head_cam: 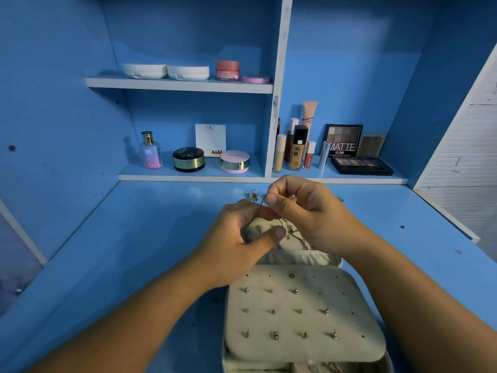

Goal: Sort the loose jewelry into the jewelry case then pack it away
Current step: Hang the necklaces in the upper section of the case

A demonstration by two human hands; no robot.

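**Chain held taut between two hands above the open case**

Chain [262,204] is the thing in hand: thin, light and limp, likely to kink or snag. The right hand [304,211] pinches it high, thumb and fingers [273,200] pressed together on it; the left hand [242,238] grips it lower, fingers closed on it with the thumb held loose. Between the two pinches the chain runs as a short straight slant, upper end toward the right hand, lower end toward the left. Below the right fingers the rest trails down in a loose curve into the far half of the jewelry case [304,313], which lies open on the table [134,238] under both hands. Pinching close to an end, as here, seems the safest hold; a grip mid-length would let it tangle. Small studs [274,335] sit pinned in the near panel of the case. Just beyond the fingers a ring [253,195] lies loose on the table.
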